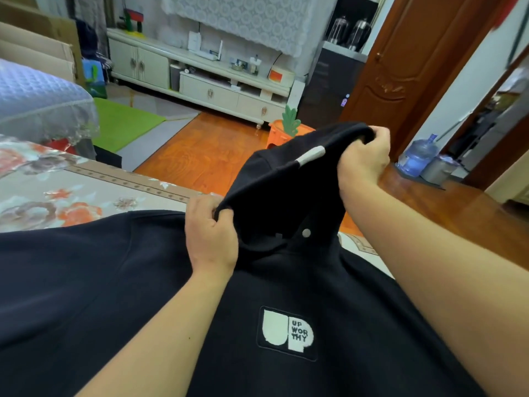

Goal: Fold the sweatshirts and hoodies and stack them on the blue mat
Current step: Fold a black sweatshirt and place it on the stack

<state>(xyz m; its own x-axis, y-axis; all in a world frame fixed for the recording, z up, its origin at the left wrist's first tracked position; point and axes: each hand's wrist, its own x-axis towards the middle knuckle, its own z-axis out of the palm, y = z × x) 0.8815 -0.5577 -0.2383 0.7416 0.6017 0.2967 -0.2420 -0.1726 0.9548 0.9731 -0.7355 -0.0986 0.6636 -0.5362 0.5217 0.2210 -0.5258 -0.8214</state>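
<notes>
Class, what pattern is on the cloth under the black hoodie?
A floral print, orange and grey flowers on a pale ground, seen in the head view.

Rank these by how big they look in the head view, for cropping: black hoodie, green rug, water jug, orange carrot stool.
1. black hoodie
2. green rug
3. water jug and orange carrot stool: alike; stool partly hidden.

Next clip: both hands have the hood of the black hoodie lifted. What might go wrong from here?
1. The left hand and right hand pinch only the hood edge; it may slip and drop unevenly.
2. The black hoodie body is rumpled on the floral cloth, so creases may get folded in.
3. The hood hangs past the table edge over the wooden floor and may slide off.
</notes>
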